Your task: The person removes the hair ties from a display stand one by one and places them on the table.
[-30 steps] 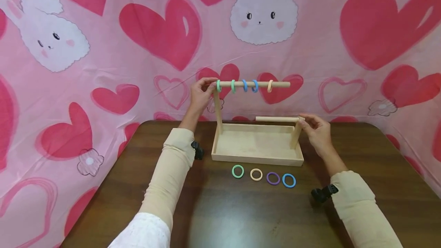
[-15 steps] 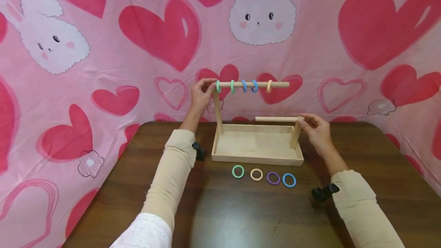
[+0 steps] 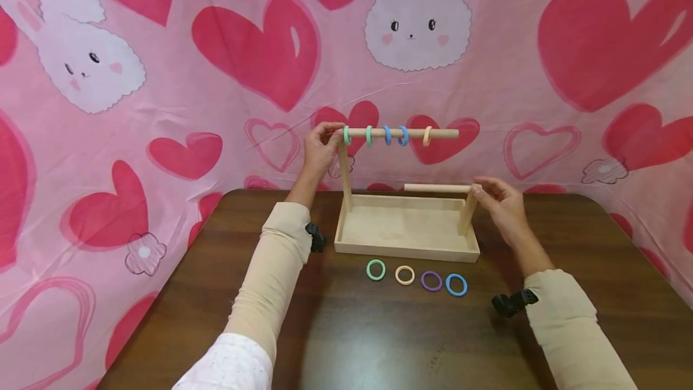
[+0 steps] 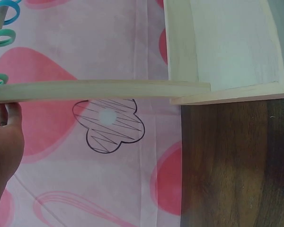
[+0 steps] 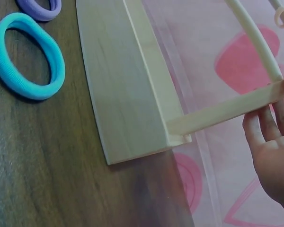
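A pale wooden rack (image 3: 406, 251) with a tray base stands on the table, with a tall left post (image 3: 345, 179) and a short right post (image 3: 468, 214). My left hand (image 3: 320, 148) pinches the top of the tall post. My right hand (image 3: 503, 206) holds the top of the short post, thumb in front and fingers on its outer side. On the upper rod (image 3: 446, 133) hang several hair ties: green (image 3: 369, 136), blue (image 3: 403, 136) and peach (image 3: 427, 136). Nothing hangs on the lower rod (image 3: 435, 188).
In front of the rack, a green hair tie (image 3: 376, 270), a peach hair tie (image 3: 404, 275), a purple hair tie (image 3: 431, 281) and a blue hair tie (image 3: 456, 285) lie in a row on the dark wooden table (image 3: 379, 342). A pink patterned cloth (image 3: 227, 95) hangs behind.
The head view has shifted slightly. Both hands stay at the tops of the two posts, and the rack and hair ties have not moved.
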A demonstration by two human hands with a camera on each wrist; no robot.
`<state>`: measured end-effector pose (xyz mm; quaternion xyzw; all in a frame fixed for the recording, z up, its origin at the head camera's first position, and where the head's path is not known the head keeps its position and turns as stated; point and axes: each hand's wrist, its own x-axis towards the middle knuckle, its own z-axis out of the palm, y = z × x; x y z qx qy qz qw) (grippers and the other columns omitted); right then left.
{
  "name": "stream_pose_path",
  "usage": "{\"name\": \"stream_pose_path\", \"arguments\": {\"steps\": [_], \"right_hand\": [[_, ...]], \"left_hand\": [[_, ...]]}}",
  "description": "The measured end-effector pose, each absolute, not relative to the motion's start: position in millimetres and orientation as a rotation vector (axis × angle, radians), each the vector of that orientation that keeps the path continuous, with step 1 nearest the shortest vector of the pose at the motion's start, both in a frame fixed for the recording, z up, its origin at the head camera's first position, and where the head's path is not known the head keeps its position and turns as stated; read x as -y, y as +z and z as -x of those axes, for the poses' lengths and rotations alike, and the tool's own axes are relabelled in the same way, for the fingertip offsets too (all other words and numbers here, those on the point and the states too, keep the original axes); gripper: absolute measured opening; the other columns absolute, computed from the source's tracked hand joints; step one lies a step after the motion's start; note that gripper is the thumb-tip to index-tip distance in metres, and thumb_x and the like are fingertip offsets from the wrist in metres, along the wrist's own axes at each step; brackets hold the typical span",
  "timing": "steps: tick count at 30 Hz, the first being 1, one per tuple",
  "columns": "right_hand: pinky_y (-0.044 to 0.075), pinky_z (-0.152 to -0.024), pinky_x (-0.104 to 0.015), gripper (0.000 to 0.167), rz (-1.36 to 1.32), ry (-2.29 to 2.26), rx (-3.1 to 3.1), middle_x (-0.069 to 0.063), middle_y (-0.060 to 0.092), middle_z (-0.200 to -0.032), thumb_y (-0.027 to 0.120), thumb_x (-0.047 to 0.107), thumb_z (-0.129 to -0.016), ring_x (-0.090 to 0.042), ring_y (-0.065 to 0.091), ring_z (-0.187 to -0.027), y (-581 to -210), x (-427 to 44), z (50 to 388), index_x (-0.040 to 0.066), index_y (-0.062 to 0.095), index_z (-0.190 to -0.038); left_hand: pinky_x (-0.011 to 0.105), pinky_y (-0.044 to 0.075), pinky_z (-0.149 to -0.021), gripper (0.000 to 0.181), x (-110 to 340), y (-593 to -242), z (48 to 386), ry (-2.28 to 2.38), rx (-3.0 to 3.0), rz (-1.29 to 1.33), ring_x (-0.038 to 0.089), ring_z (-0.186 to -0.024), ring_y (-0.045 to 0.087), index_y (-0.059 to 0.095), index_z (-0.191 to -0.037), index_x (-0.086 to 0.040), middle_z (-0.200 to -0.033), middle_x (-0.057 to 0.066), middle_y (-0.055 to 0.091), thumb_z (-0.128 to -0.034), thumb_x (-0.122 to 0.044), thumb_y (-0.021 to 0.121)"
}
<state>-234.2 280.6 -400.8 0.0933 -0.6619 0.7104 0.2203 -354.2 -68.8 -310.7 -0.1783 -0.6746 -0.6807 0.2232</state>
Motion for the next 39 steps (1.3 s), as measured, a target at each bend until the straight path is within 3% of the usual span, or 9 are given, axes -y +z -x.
{"name": "stream_pose_path", "arguments": {"steps": [4,9,12,16,22,24,32,35,39], "right_hand": [[0.052,-0.079,-0.007,0.025,-0.266,1.928,1.816,0.019,0.076,-0.094,0.063,-0.003,-0.096,0.007,0.068,-0.09,-394,-274,235,0.018,0.074,-0.102],[0.05,-0.081,-0.006,0.015,-0.225,1.685,1.87,0.026,0.072,-0.09,0.065,-0.005,-0.093,0.009,0.066,-0.088,-382,-259,238,-0.01,0.07,-0.107],[0.048,-0.08,-0.005,0.021,-0.182,1.525,1.916,0.033,0.068,-0.088,0.067,-0.002,-0.092,0.011,0.062,-0.091,-375,-251,240,-0.015,0.069,-0.109],[0.047,-0.076,-0.004,0.02,-0.186,1.455,1.937,0.036,0.066,-0.088,0.069,0.001,-0.092,0.01,0.06,-0.095,-365,-240,242,-0.011,0.072,-0.108],[0.05,-0.073,-0.008,0.022,-0.287,1.61,1.839,0.024,0.071,-0.085,0.067,-0.004,-0.091,0.008,0.065,-0.08,-357,-223,252,-0.019,0.066,-0.107],[0.052,-0.071,-0.008,0.023,-0.322,1.662,1.799,0.02,0.073,-0.084,0.067,-0.006,-0.09,0.007,0.066,-0.076,-355,-218,257,-0.022,0.065,-0.107],[0.052,-0.066,-0.009,0.023,-0.292,1.695,1.795,0.011,0.073,-0.079,0.066,-0.008,-0.089,0.006,0.067,-0.067,-341,-194,261,-0.022,0.063,-0.106],[0.052,-0.066,-0.008,0.024,-0.251,1.655,1.806,0.009,0.072,-0.079,0.067,-0.006,-0.089,0.008,0.065,-0.066,-337,-187,261,-0.021,0.064,-0.107],[0.05,-0.066,-0.006,0.024,-0.171,1.608,1.779,0.022,0.066,-0.076,0.072,-0.002,-0.088,0.011,0.061,-0.065,-341,-184,274,-0.015,0.068,-0.108]], "left_hand": [[0.013,0.053,-0.074,0.02,68,-310,354,-1.89,1.846,0.508,-0.004,-0.078,0.062,0.066,-0.111,0.016,-0.095,0.009,0.073,-0.0949,0.004,0.064],[0.013,0.053,-0.072,0.019,68,-311,354,-1.904,1.817,0.525,-0.005,-0.077,0.063,0.065,-0.109,0.017,-0.086,-0.014,0.069,-0.0946,0.005,0.064],[0.012,0.053,-0.072,0.019,67,-311,354,-1.905,1.809,0.537,-0.006,-0.076,0.063,0.065,-0.109,0.018,-0.084,-0.018,0.068,-0.0943,0.006,0.064],[0.013,0.053,-0.074,0.019,67,-311,354,-1.908,1.813,0.536,-0.006,-0.077,0.063,0.065,-0.11,0.017,-0.085,-0.016,0.068,-0.0944,0.006,0.064],[0.013,0.054,-0.077,0.019,67,-312,355,-1.894,1.834,0.502,-0.005,-0.08,0.063,0.066,-0.11,0.016,-0.099,0.017,0.072,-0.095,0.005,0.064],[0.012,0.054,-0.077,0.019,68,-312,355,-1.894,1.836,0.497,-0.005,-0.08,0.063,0.066,-0.111,0.016,-0.103,0.021,0.071,-0.0949,0.005,0.064],[0.012,0.054,-0.077,0.019,69,-311,353,-1.914,1.812,0.519,-0.005,-0.08,0.064,0.065,-0.11,0.017,-0.088,-0.012,0.07,-0.0942,0.006,0.064],[0.012,0.054,-0.076,0.019,69,-310,352,-1.914,1.809,0.516,-0.004,-0.079,0.064,0.066,-0.109,0.017,-0.087,-0.015,0.069,-0.0939,0.006,0.064],[0.013,0.054,-0.076,0.019,69,-310,351,-1.907,1.822,0.507,-0.004,-0.08,0.064,0.066,-0.11,0.017,-0.089,-0.011,0.07,-0.0942,0.005,0.065]]}}
